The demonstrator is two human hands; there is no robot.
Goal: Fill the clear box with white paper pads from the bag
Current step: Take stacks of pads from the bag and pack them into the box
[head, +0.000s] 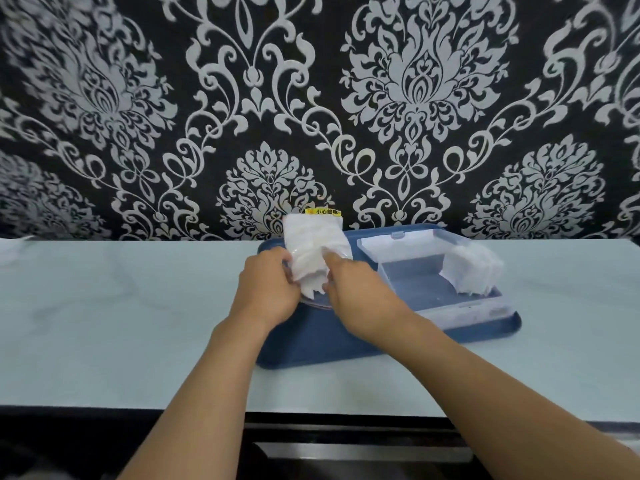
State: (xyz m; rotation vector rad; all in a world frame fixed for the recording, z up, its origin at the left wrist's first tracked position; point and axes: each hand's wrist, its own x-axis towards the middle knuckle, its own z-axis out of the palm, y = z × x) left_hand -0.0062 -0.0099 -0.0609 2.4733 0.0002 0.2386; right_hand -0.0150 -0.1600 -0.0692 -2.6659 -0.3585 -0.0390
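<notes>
A clear plastic bag (311, 233) full of white paper pads stands on the left part of a blue tray (311, 341). My left hand (268, 289) grips the bag's lower left side. My right hand (353, 292) has its fingers at the bag's open lower end, pinching white pads (311, 284) that stick out of it. To the right on the tray lies the clear box (415, 275) with its lid open behind it. A stack of white pads (474, 271) stands on edge at the box's right end; the rest of its floor is bare.
The tray sits on a pale counter (121, 306) against a black wall with a silver damask pattern. A yellow label (322, 212) shows behind the bag. The counter's dark front edge (311, 415) runs below my forearms.
</notes>
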